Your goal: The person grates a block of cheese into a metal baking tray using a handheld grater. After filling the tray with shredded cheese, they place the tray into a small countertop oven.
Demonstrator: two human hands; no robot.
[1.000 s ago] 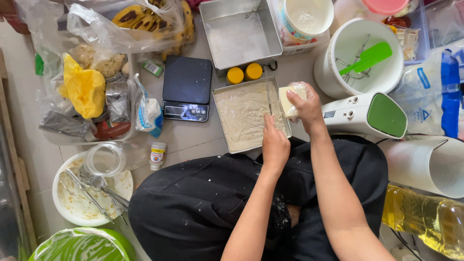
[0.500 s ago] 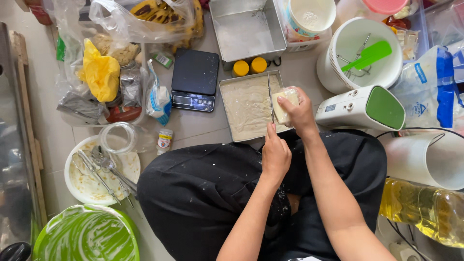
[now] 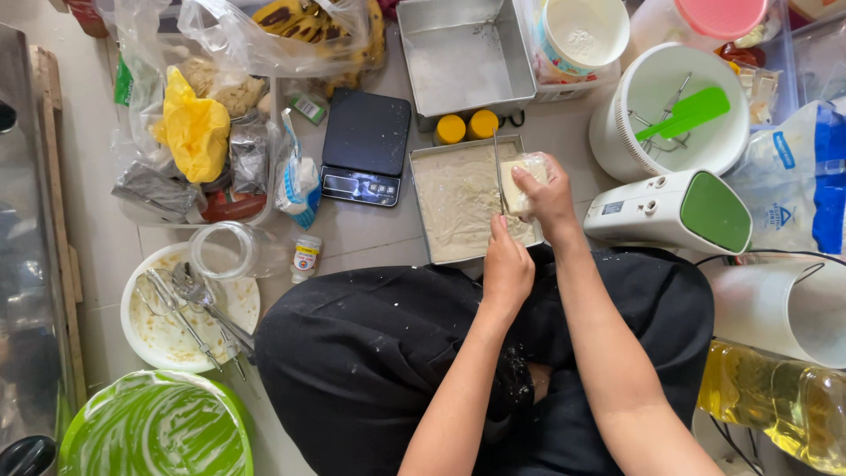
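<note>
A square metal pan (image 3: 451, 216) spread with pale batter lies on the floor in front of my knees. My right hand (image 3: 551, 198) holds a pale block (image 3: 515, 174) over the pan's right side. My left hand (image 3: 506, 264) grips the handle of a thin knife (image 3: 498, 167), and its blade points away from me along the block's left face. Both hands are close together above the pan.
A black kitchen scale (image 3: 366, 145) sits left of the pan, an empty metal pan (image 3: 463, 57) and two yellow-lidded jars (image 3: 465, 126) behind it. To the right are a white hand mixer (image 3: 670, 211), a white bucket with a green spatula (image 3: 661, 115) and an oil bottle (image 3: 775, 401). A plate with utensils (image 3: 145, 339) and a green bowl (image 3: 154, 427) lie left.
The view has shifted slightly. My left hand has moved up to the pan's near edge, bringing the knife against the block, which my right hand keeps over the pan's right side.
</note>
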